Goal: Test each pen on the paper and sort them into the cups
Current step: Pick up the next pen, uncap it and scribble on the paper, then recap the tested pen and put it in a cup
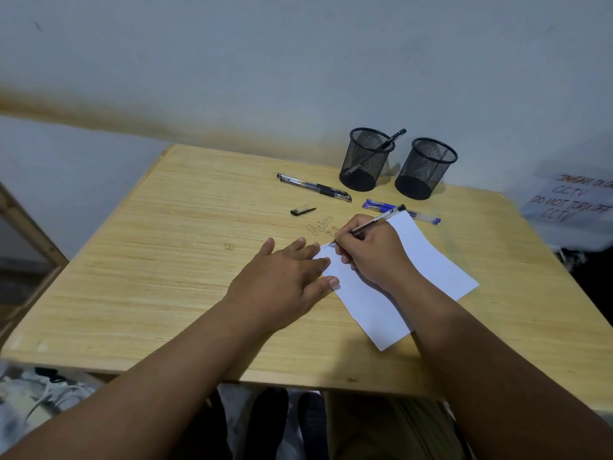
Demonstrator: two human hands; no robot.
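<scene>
Closest to us, our left hand (288, 277) lies flat with fingers spread and holds nothing; its fingertips press the near-left edge of the paper (398, 277) so it stays put. Just past it, our right hand (368, 254) is closed around the pen (374, 222). The pen's tip touches the top-left corner of the paper, where a small mark shows. Its long body slants up and away to the right, so its back end points toward the cups. A pen cap (302, 211) lies a little farther off on the table (149, 260). Beyond that are black pens (313, 187) and blue pens (401, 210). Farthest away stand the left cup (365, 161), with one pen in it, and the right cup (424, 169), which looks empty. We think the right hand is nearer to both cups.
</scene>
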